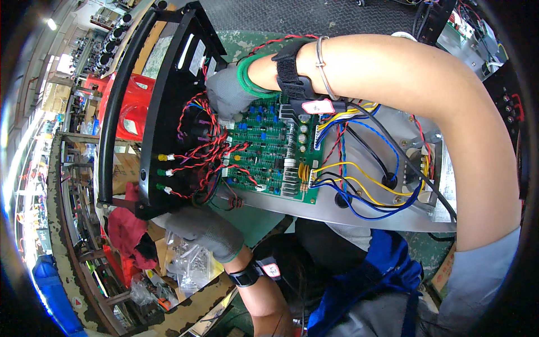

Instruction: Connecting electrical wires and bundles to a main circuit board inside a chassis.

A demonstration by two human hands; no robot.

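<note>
A green circuit board [264, 149] lies on a metal chassis plate [258, 206], with red-and-black twisted wires [216, 149] plugged along its left side. Beside it stands a black front panel [160, 129] with a long tubular handle [115, 112]. My right hand [227, 92], in a grey glove with a green cuff, is closed at the board's upper left corner by the wires; what its fingertips pinch is hidden. My left hand [205, 230], also gloved in grey, grips the panel's lower corner, its fingers partly out of sight.
Yellow, blue and black cables [365, 196] run from the board's right side to a transformer-like part [418, 168]. A red plastic bin [135, 106] stands behind the panel. Below lie a dark red cloth [129, 236] and a clear bag of small parts [191, 264].
</note>
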